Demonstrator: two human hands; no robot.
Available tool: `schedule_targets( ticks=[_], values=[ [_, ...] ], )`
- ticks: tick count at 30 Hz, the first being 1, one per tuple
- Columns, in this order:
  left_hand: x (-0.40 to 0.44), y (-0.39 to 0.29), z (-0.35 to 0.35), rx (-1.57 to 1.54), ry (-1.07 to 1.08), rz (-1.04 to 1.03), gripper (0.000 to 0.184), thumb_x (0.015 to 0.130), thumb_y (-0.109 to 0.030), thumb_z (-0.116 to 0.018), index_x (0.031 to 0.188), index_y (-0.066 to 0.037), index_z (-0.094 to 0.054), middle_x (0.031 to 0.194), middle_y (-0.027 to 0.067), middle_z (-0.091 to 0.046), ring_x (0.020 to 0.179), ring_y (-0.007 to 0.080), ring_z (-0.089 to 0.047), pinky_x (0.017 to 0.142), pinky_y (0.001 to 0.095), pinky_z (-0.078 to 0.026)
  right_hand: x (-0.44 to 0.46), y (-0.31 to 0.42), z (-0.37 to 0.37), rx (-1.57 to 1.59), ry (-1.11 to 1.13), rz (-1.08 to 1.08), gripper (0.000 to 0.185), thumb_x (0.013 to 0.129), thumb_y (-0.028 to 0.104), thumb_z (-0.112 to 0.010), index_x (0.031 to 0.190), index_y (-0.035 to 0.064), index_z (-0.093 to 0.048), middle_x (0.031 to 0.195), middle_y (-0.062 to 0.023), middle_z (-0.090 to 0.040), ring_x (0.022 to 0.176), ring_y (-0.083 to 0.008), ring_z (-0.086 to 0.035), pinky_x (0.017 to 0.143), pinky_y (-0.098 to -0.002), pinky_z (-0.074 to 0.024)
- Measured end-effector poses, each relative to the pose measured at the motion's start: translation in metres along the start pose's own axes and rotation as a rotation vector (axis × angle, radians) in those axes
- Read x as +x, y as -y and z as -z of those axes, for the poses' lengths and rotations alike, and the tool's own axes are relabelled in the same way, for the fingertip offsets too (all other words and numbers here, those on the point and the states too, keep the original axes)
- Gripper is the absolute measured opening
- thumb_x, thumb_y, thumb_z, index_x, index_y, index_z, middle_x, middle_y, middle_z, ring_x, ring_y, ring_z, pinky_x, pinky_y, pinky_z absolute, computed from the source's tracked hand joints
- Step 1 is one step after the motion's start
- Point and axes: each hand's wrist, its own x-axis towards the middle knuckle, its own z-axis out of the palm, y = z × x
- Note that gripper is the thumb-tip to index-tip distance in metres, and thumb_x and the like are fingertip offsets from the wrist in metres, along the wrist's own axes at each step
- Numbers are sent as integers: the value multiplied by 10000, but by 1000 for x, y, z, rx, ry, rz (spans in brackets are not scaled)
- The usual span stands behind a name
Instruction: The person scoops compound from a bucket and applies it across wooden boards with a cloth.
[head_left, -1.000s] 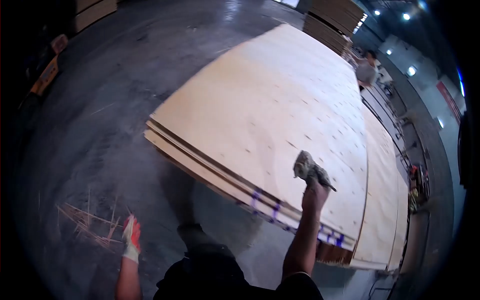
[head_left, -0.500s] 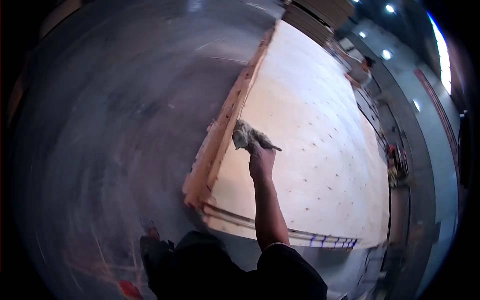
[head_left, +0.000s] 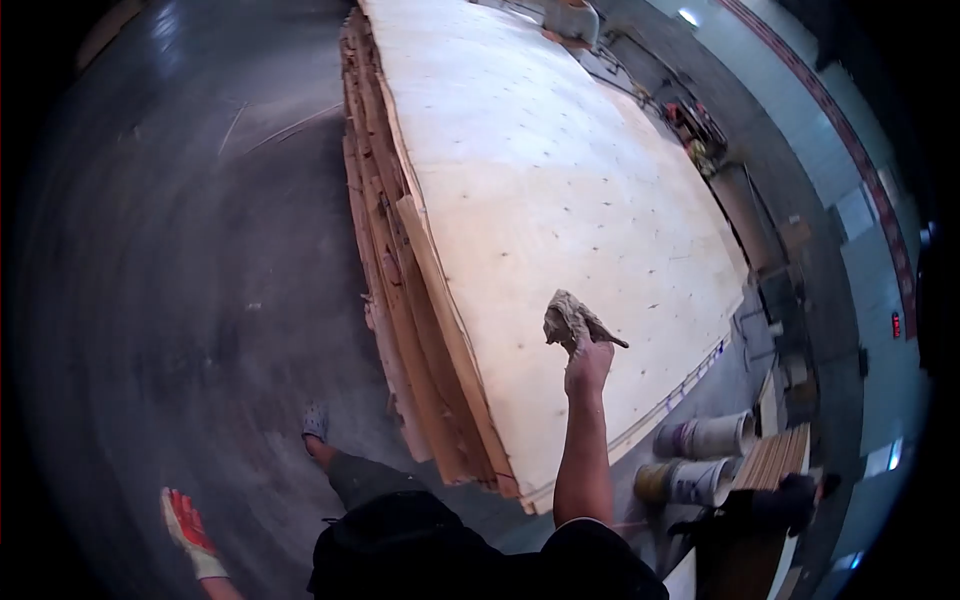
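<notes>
One left hand (head_left: 187, 523), released | one right hand (head_left: 590, 367), grasping one mottled object (head_left: 567, 318) | two buckets (head_left: 712, 437) | one large sheet stack (head_left: 560, 220)

With the sheet stack (head_left: 570, 230) as clock centre and 12 o'clock at the top of the view, locate bare floor (head_left: 200, 300) at 9 o'clock. Thin strips (head_left: 292, 129) lie on it at 10 o'clock. Two buckets (head_left: 706, 437) sit side by side at 5 o'clock, with a board pile (head_left: 775, 458) just right of them

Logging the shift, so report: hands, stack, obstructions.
Right hand closed on grey-caked tool, above stacked sheets. Left hand gloved, open, off the stack. No obstruction seen around the tool.
</notes>
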Motion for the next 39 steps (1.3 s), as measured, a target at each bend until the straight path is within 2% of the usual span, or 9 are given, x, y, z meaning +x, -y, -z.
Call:
schedule_targets(
  ticks=[5, 16, 22, 25, 28, 31, 34, 36, 39],
  values=[
    [124, -52, -119, 70, 84, 347, 689, 955, -597, -515, 1516, -208, -425, 1585, 29, -386, 1467, 255, -331, 1196, 457, -158, 25, -28, -86, 17, -202, -70, 262, 951, 34, -596, 1175, -92, -646, 1103, -134, -701, 955, -187, -673, 858, -316, -560],
    [331, -179, -546, 339, 476, 292, 563, 1015, -452, -525, 1497, -172, -444, 1535, 41, -448, 1425, 217, -387, 1183, 400, -238, 153, -44, -251, -209, -344, -56, 266, 943, 2, -580, 1184, -94, -642, 1093, -165, -715, 964, -217, -696, 891, -324, -550],
    [349, -239, -897, 451, 1029, -574, 427, 1057, -184, -488, 1432, 18, -473, 1470, 145, -501, 1379, 229, -449, 1153, 352, -348, 257, -14, -280, -570, -484, -109, 246, 943, 38, -607, 1153, -74, -672, 1053, -143, -735, 929, -177, -697, 861, -300, -550],
    [348, -243, -1077, 673, 1146, -1079, 484, 996, -201, -566, 1450, -56, -482, 1495, 168, -477, 1395, 310, -434, 1157, 405, -339, 324, 30, -294, -707, -563, -99, 252, 940, 61, -615, 1138, -79, -682, 1052, -142, -747, 928, -163, -704, 850, -291, -552],
    [355, -218, -1235, 1128, 955, -1514, 567, 960, -319, -586, 1484, -143, -458, 1544, 163, -416, 1421, 368, -381, 1165, 481, -304, 425, 48, -266, -798, -578, -54, 272, 937, 100, -619, 1133, -73, -695, 1063, -130, -755, 971, -154, -710, 864, -281, -547],
    [333, -214, -1326, 1443, 686, -1509, 593, 973, -390, -551, 1496, -135, -437, 1563, 147, -389, 1439, 350, -357, 1173, 501, -280, 532, 22, -198, -900, -680, -24, 250, 927, 61, -608, 1113, -93, -672, 1028, -116, -722, 904, -162, -677, 807, -288, -542],
    [337, -211, -1346, 1528, 662, -1508, 613, 989, -418, -526, 1513, -121, -412, 1582, 137, -362, 1464, 334, -320, 1196, 465, -243, 637, -24, -157, 62, -806, -64, 206, 901, 50, -604, 1041, -87, -666, 1031, -131, -700, 941, -196, -673, 740, -299, -557],
    [339, -209, -1353, 1581, 677, -1510, 615, 993, -400, -527, 1524, -119, -396, 1588, 132, -347, 1475, 326, -297, 1201, 461, -232, 677, -117, -63, -1113, -566, -438, 198, 862, 63, -615, 997, -66, -680, 1031, -161, -694, 968, -244, -677, 766, -331, -564],
    [343, -205, -1366, 1546, 717, -1535, 632, 988, -383, -544, 1535, -113, -377, 1592, 138, -337, 1478, 325, -288, 1202, 476, -222, 743, -90, -75, -1278, -830, -517, 291, 820, 85, -616, 1083, -7, -698, 1086, -175, -711, 1013, -278, -689, 858, -348, -546]
  ],
)
